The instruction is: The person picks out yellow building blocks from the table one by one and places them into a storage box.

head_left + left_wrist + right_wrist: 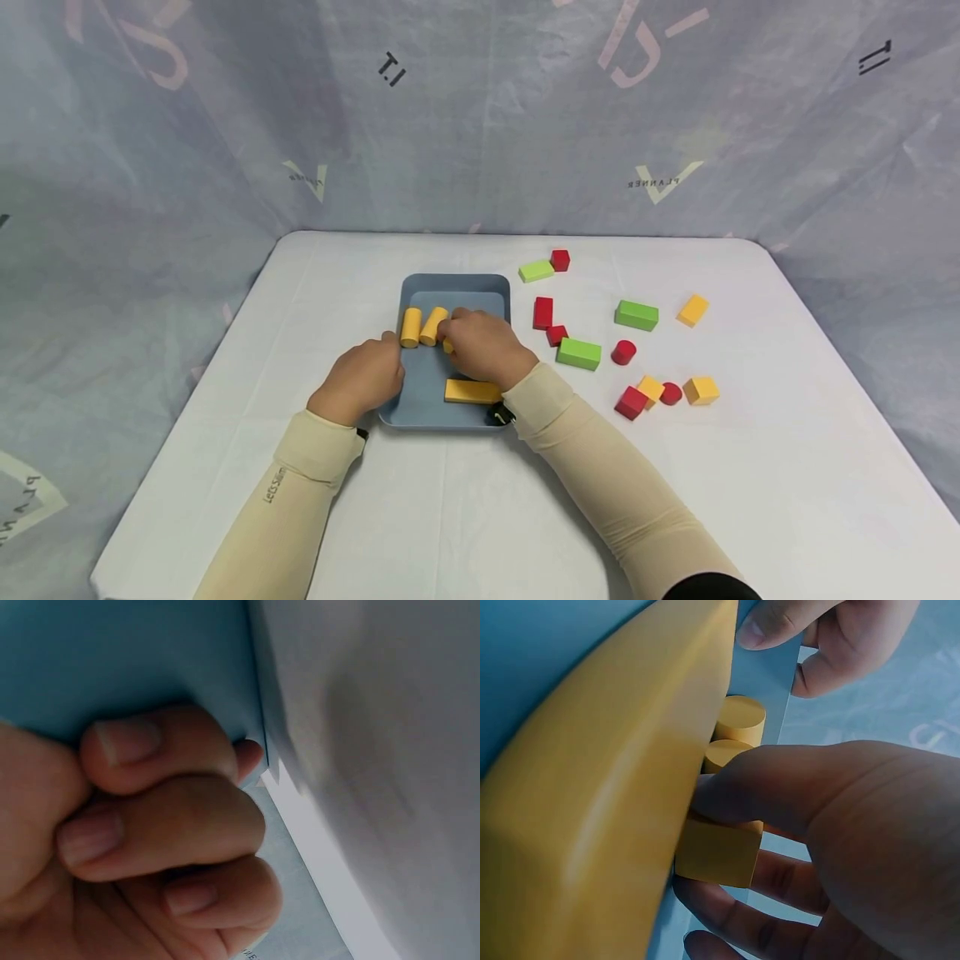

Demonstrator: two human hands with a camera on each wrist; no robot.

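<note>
A blue-grey tray [420, 412] lies on the table, and my left hand [362, 377] pinches its left rim. In the left wrist view the other left fingers [165, 825] are curled beside the tray wall. Inside the tray my right hand [486, 346] holds a yellow block [716, 851] between thumb and fingers; in the head view the hand mostly hides it. Two yellow cylinders [410, 327] [434, 326] lie side by side, left of that block. A long yellow block [471, 391] lies nearer the tray's front, partly under the right wrist.
Right of the tray, loose blocks are scattered on the white table [787, 467]: green blocks [578, 354], red blocks [543, 313], yellow blocks [701, 391] and red cylinders [623, 352]. A grey printed cloth [480, 117] hangs behind the table.
</note>
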